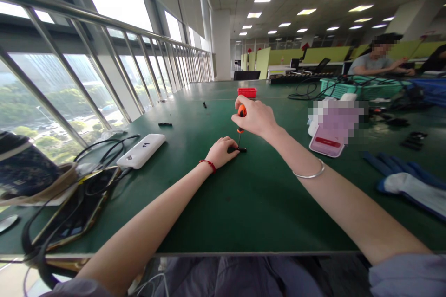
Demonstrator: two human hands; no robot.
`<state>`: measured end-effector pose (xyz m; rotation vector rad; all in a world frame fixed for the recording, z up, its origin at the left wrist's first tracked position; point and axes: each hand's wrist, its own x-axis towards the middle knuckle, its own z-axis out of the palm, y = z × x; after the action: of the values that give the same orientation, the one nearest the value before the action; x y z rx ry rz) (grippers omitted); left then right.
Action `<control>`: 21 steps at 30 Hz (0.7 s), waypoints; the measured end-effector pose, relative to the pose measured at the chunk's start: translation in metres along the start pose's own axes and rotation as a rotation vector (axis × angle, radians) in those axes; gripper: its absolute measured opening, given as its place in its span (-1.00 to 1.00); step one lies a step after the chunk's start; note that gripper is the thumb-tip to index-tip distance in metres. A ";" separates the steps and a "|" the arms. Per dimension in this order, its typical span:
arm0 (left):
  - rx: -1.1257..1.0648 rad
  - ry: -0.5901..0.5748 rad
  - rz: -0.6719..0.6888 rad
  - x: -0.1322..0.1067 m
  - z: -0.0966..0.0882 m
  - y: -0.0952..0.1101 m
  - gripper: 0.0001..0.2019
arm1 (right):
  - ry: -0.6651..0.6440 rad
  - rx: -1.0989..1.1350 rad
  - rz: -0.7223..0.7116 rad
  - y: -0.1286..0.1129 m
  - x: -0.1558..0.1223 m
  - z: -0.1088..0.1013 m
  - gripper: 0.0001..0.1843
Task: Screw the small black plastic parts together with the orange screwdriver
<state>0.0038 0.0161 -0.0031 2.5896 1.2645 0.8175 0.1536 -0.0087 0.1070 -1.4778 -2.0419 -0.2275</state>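
The right grip (256,117) was clenched around the orange handle of a screwdriver (242,110), with the wrist raised and the fingers curled over the top of the handle. Just below and nearer the body, the left grip (222,152) was grasping a small black part (243,150), pinching it between thumb and fingers low against the green surface (244,213). The screwdriver's thin shaft ran down almost upright from the right grip to the black part, close beside the left fingertips; whether its tip sat in a screw was too small to tell. The step in hand looked to be driving or loosening a fastener, one side steadying while the other turned. The next move seemed to call for light downward pressure and a twist from the right grip, the shaft kept in line, while the left grip stopped the part from spinning or sliding. A slip there could have brought the tip against the nearby fingers. Beyond the right grip lay a red box (247,93); out past the left grip, on its left side, lay a black strip (165,124), with a smaller black piece (205,105) farther off.
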 end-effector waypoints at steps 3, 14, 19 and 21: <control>-0.001 0.002 0.002 0.000 0.000 0.000 -0.89 | -0.008 0.016 0.015 0.000 0.000 -0.001 -0.73; 0.010 -0.001 0.003 0.000 0.001 -0.001 -0.89 | -0.053 0.008 0.038 0.000 0.001 -0.005 -0.68; 0.005 -0.004 0.003 0.000 0.000 0.000 -0.88 | -0.056 0.071 0.023 0.000 0.001 -0.003 -0.74; 0.007 -0.005 -0.003 0.000 0.000 0.000 -0.89 | -0.049 0.089 0.019 -0.001 0.001 -0.002 -0.70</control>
<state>0.0034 0.0161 -0.0035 2.5929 1.2717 0.8068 0.1538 -0.0092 0.1097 -1.4602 -2.0483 -0.0925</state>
